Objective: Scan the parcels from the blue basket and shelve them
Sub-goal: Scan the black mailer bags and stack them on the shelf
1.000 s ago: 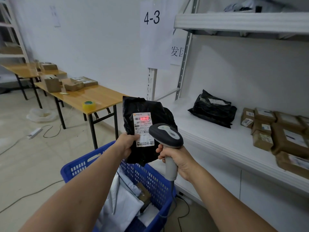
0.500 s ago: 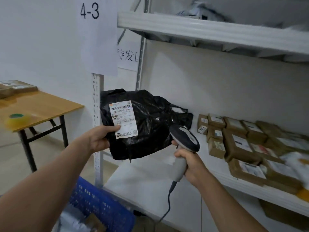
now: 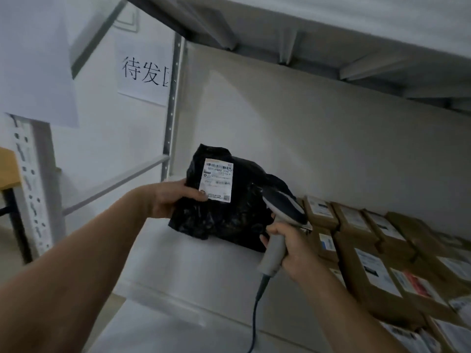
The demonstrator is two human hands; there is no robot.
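Observation:
My left hand (image 3: 175, 197) grips a black plastic parcel (image 3: 224, 220) by its left edge, thumb beside its white shipping label (image 3: 218, 180). The parcel is held over the white shelf board (image 3: 178, 271), close to the back wall; whether it touches the board I cannot tell. My right hand (image 3: 293, 250) holds a grey corded barcode scanner (image 3: 283, 212) by the handle, just right of the parcel. The blue basket is out of view.
Several brown cardboard boxes (image 3: 377, 253) with white labels fill the shelf to the right. An upper shelf (image 3: 331, 29) hangs overhead. Metal uprights (image 3: 173, 103) stand at the left, with paper signs (image 3: 142, 72) on the wall. A wooden table corner (image 3: 7, 169) shows far left.
The view moved in toward the shelf and the basket left the view. My left hand carried the black parcel rightward and deeper onto the shelf; the scanner hand stayed beside it.

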